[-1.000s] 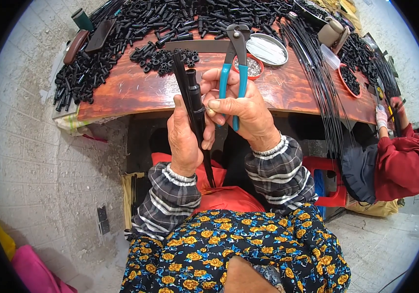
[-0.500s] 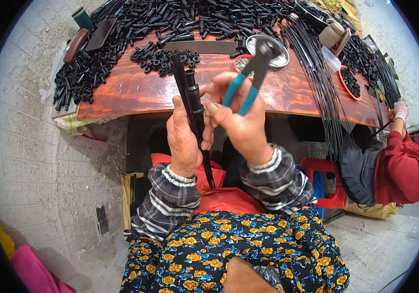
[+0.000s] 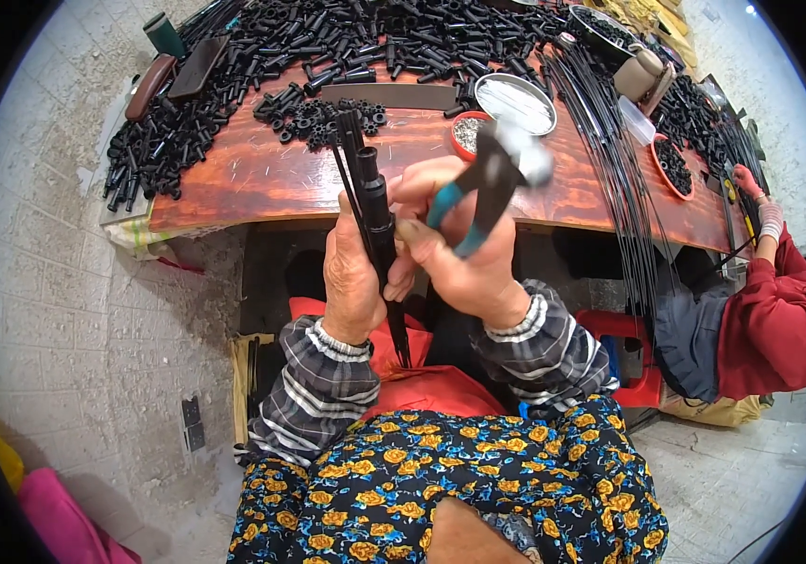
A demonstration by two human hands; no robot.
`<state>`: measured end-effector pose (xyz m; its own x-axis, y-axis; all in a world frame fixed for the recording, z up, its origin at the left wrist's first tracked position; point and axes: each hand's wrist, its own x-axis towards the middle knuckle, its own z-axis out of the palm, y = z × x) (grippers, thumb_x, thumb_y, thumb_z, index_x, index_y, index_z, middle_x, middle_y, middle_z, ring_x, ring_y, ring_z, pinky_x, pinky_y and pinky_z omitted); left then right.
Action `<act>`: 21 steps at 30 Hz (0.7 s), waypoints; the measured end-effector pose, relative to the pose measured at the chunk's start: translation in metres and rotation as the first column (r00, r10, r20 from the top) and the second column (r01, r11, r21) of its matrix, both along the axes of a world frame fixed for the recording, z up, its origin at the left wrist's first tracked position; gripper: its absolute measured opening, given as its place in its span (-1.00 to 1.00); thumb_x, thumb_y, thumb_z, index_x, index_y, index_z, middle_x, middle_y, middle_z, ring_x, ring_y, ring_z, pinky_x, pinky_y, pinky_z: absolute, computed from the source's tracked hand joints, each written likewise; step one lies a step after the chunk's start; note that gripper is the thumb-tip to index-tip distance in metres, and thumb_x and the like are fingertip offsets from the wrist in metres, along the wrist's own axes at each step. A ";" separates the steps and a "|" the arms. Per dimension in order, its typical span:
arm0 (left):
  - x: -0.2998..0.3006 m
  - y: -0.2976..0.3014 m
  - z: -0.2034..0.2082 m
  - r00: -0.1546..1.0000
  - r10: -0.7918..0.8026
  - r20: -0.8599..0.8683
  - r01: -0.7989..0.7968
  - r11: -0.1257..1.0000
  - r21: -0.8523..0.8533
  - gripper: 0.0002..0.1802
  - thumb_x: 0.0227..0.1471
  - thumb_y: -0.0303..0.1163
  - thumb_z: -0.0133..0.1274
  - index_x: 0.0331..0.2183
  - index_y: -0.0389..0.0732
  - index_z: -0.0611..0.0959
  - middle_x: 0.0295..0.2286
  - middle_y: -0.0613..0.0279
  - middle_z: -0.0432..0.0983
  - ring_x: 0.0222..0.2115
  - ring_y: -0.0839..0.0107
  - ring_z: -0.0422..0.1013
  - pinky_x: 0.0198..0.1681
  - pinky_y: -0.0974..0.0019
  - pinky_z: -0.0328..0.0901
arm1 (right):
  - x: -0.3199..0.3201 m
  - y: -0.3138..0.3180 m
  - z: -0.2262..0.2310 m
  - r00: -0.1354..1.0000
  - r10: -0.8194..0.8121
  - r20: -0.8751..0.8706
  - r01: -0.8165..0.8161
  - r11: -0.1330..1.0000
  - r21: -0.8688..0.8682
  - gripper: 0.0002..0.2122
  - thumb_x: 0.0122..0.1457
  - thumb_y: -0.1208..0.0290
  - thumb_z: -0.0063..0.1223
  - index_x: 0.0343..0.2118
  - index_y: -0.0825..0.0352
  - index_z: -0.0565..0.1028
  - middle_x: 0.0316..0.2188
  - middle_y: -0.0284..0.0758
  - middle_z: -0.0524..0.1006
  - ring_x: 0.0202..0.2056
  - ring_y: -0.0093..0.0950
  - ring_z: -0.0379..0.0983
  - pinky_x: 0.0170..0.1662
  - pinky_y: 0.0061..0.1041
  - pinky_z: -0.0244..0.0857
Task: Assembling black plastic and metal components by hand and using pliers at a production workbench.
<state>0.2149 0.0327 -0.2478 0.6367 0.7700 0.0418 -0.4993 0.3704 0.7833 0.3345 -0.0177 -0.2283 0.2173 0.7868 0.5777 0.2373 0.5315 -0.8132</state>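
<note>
My left hand (image 3: 349, 282) is closed around a bundle of thin black rods (image 3: 350, 141) and a stepped black tube (image 3: 376, 202), held upright over my lap. The rods' lower ends reach down to a red cloth (image 3: 422, 390). In my right hand (image 3: 469, 268) is a pair of pliers (image 3: 490, 193) with teal handles, its dark jaws pointing up and blurred by motion. That hand's thumb and fingertips also meet at the side of the black tube. Whether they pinch something small there, I cannot tell.
Heaps of black tubular parts (image 3: 403, 38) cover the reddish table's (image 3: 243, 179) far side, with black rings (image 3: 328, 122) in front. A red bowl (image 3: 466, 134), a white dish (image 3: 516, 103) and long black rods (image 3: 610, 160) lie rightward. A co-worker in red (image 3: 770, 329) sits at right.
The pliers have swung slightly to the right and lower, showing more of the white dish. My right hand stays at the tube, and my left grip looks the same. The co-worker's hands moved.
</note>
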 end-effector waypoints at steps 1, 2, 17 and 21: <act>0.001 0.001 -0.002 0.999 0.027 -0.018 -0.027 1.000 0.005 -0.16 0.17 0.30 -0.41 -0.03 -0.31 0.46 -0.78 0.34 0.26 -0.86 0.62 0.10 -0.82 0.52 0.02 | 0.000 -0.002 0.009 0.977 0.082 -0.197 -0.107 0.987 -0.117 -0.75 0.11 0.62 0.08 -0.14 0.47 0.37 -0.25 -0.22 0.44 -0.30 -0.49 0.46 -0.28 -0.55 0.38; 0.001 0.001 -0.005 0.998 0.053 -0.037 -0.053 0.999 0.011 -0.16 0.16 0.30 -0.40 -0.03 -0.32 0.46 -0.77 0.33 0.27 -0.86 0.62 0.10 -0.82 0.52 0.02 | 0.001 -0.004 0.014 0.909 0.134 -0.394 -0.231 0.950 -0.209 -0.73 0.11 0.59 0.10 -0.13 0.47 0.36 -0.26 -0.23 0.46 -0.36 -0.51 0.48 -0.34 -0.58 0.40; 0.005 -0.001 0.001 0.995 0.090 -0.037 -0.090 0.996 0.002 -0.24 0.19 0.25 -0.37 -0.05 -0.27 0.45 -0.68 0.27 0.40 -0.84 0.64 0.14 -0.83 0.54 0.01 | 0.008 0.006 0.006 0.791 0.204 -0.577 -0.319 0.942 -0.105 -0.65 0.06 0.56 0.19 -0.08 0.41 0.36 -0.26 -0.27 0.49 -0.47 -0.59 0.45 -0.48 -0.67 0.35; 0.005 -0.001 0.002 0.994 0.092 -0.053 -0.093 0.996 -0.010 -0.25 0.19 0.26 -0.37 -0.06 -0.27 0.46 -0.68 0.26 0.41 -0.84 0.64 0.14 -0.82 0.54 0.02 | 0.010 0.008 0.005 0.766 0.241 -0.596 -0.358 0.930 -0.085 -0.64 0.05 0.56 0.19 -0.08 0.41 0.37 -0.25 -0.27 0.48 -0.49 -0.60 0.43 -0.48 -0.67 0.34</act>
<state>0.2199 0.0316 -0.2460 0.5639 0.8258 -0.0002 -0.4899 0.3347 0.8050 0.3444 -0.0095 -0.2231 0.1933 0.9446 0.2652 -0.4424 0.3252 -0.8358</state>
